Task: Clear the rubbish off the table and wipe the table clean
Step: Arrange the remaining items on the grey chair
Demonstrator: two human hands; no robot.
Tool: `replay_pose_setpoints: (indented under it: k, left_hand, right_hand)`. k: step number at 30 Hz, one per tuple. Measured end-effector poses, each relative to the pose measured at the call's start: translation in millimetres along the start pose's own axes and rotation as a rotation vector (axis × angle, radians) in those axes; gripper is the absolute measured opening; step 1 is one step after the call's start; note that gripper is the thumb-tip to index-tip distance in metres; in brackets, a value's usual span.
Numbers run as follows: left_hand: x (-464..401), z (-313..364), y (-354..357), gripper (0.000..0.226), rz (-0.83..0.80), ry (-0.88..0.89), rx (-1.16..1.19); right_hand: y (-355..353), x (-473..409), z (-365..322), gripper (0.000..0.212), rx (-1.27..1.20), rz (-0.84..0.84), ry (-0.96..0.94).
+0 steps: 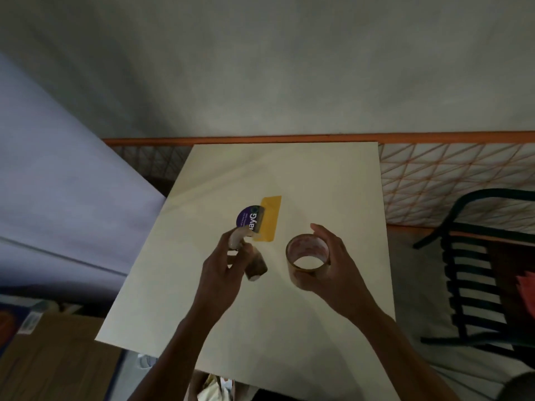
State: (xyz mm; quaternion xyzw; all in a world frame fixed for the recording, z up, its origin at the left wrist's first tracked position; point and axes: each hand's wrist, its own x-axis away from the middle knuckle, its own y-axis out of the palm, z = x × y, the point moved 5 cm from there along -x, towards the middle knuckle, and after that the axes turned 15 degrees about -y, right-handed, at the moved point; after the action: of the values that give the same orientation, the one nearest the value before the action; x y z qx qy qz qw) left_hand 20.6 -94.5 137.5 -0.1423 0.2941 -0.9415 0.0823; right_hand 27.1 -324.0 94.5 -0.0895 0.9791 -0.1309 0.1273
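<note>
1. A pale table (304, 175) stands against a grey wall, with patterned floor tiles beyond its right edge.
2. The left hand (223, 267) pinches 1 purple round lid (246, 219) and grips 1 small brown roll (256, 266) above the table.
3. The right hand (335, 264) curls round 1 tape roll (307, 257).
4. 1 yellow slip (270, 218) lies flat mid-table, just behind the lid.
5. 1 dark chair (474, 256) stands right; 1 cardboard box (58, 354) sits lower left.
</note>
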Motion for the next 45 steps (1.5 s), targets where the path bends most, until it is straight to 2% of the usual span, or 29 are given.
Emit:
replay_pose_setpoints:
  k: [6,9,21,30,32,36,40,45]
  left_hand:
    - [-61,12,-8,0.026,-0.037,0.025,0.028]
    - [-97,17,-16,0.030,-0.052,0.056,0.026]
    - [-301,52,-73,0.024,0.039,0.269,0.032]
    - [-453,68,-74,0.034,0.086,0.335,0.085]
    - [-486,58,-65,0.039,0.058,0.301,0.094]
    - [-549,18,-45,0.029,0.053,0.191,0.088]
    - [-575,-5,-27,0.025,0.023,0.125,0.081]
    - [-598,-30,-6,0.026,0.020,0.086,-0.052]
  right_hand:
    - [9,-51,9,0.092,0.041,0.016,0.018]
    - [18,-86,10,0.092,0.091,0.011,0.010]
    - [42,-302,10,0.093,0.216,0.091,-0.091]
    - [66,-437,69,0.092,0.419,0.095,-0.095]
    - [77,-459,91,0.092,0.432,0.075,-0.076]
    - [102,-495,138,0.089,0.415,0.051,-0.050]
    - [123,-512,176,0.085,0.386,0.022,-0.020]
    - [146,-519,210,0.094,0.411,-0.029,0.018]
